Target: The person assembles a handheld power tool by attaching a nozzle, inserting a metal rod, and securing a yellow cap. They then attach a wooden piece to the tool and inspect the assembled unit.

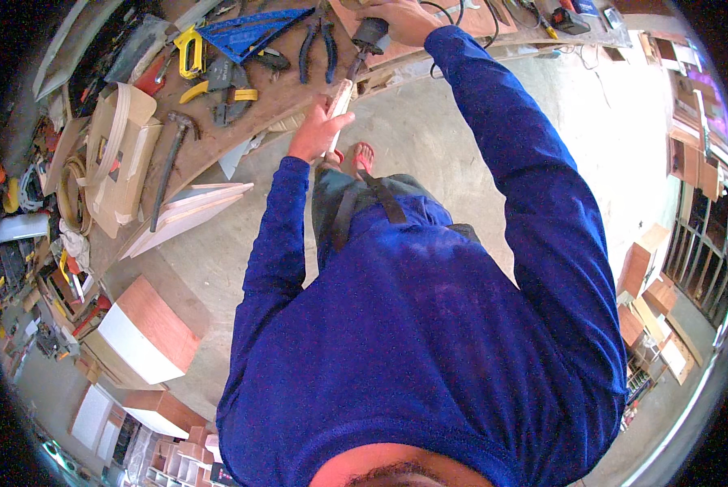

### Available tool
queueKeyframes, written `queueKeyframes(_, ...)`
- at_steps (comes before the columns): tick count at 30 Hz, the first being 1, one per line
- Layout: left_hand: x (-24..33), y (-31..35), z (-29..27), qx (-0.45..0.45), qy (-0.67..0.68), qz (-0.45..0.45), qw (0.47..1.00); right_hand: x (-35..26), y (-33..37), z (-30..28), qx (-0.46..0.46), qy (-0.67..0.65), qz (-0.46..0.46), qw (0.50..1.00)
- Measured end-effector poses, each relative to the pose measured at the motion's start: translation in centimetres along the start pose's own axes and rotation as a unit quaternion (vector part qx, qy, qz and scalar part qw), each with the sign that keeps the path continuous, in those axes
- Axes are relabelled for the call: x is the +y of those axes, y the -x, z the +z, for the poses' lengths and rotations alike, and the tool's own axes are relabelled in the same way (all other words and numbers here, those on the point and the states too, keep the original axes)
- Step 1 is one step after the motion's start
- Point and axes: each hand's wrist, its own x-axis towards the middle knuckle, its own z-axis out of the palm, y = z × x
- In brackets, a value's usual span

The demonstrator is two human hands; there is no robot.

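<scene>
Left hand point(319, 130) is closed around a pale wooden piece point(341, 101), thumb laid across it, just off the near edge of the workbench point(276, 96). Right hand point(406, 22), partly cut by the upper picture edge, grips a dark tool point(371, 35) behind its rounded head; finger placement is not fully visible. The tool's slim shaft points down toward the upper end of the wood; contact between the two cannot be told. Just left of the tool, dark-handled pliers point(323, 31) lie on the bench. Further left: a blue triangular square point(254, 34), a yellow-framed hand tool point(191, 39), and a grey-and-yellow clamp point(230, 81) near the square. A hammer point(169, 166) lies along the bench edge, beside a tan box point(128, 154). Pale panels point(192, 213) stand slanted below that edge. Right of the right hand, dark cable point(495, 20) loops over the bench, with a black-and-red block point(572, 20) beyond. Under the bench edge, red sandals point(365, 154) rest on the concrete floor point(453, 122); lower left, a white-and-brown box point(149, 331).
</scene>
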Motion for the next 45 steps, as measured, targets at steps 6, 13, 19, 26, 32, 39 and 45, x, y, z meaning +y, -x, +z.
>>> queueKeyframes(6, -0.8, -0.9, 0.1, -0.124, 0.021, -0.070, 0.990, -2.6, -0.5, 0.2, 0.223, -0.140, 0.234, 0.936)
queueKeyframes(13, -3.5, -2.3, 0.0, -0.125, 0.031, -0.066, 0.990, -2.5, -3.2, 5.5, 0.273, -0.028, 0.590, 0.760)
queueKeyframes(19, -3.8, -3.2, -0.3, -0.174, -0.027, -0.035, 0.984, -0.5, -4.1, 7.5, 0.219, -0.046, 0.709, 0.669)
queueKeyframes(26, -2.7, -2.2, 0.6, -0.149, -0.027, 0.038, 0.988, -2.9, -3.4, 5.4, 0.295, -0.075, 0.690, 0.656)
queueKeyframes(32, -2.9, -1.6, -0.7, -0.280, 0.160, -0.074, 0.944, -4.6, -3.6, 3.7, 0.344, -0.097, 0.666, 0.655)
queueKeyframes(39, -3.3, -1.0, -1.2, -0.285, 0.253, -0.064, 0.923, -6.1, -4.7, 1.9, 0.386, -0.109, 0.657, 0.638)
queueKeyframes(45, -5.6, 3.0, 0.0, -0.206, 0.291, -0.145, 0.923, -6.6, -4.9, 1.4, 0.376, -0.200, 0.659, 0.620)
